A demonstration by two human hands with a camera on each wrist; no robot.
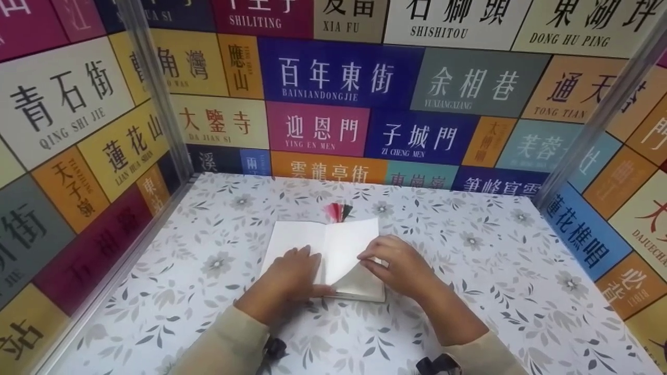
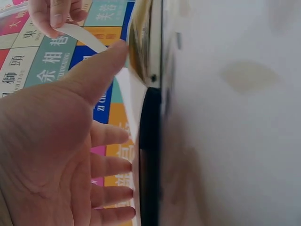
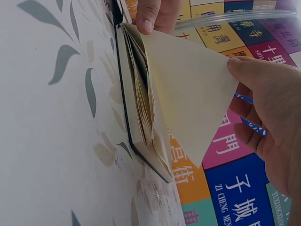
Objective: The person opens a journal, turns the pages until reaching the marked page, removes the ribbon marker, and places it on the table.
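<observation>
Already the blank-paged white notebook (image 1: 325, 255) lies open mid-desk; left hand (image 1: 292, 276) presses flat on its left page, right hand (image 1: 398, 265) pinches one half-lifted cream page (image 3: 188, 89), not yet turned over.

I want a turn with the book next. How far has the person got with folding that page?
The notebook already lies open on the table. The left hand presses flat on the left side. The right hand pinches the corner of a page, lifted and bent into a slanted flap. It is not pressed flat yet, so the crease looks unfinished. The thick stack of pages beneath looks unfolded.
</observation>
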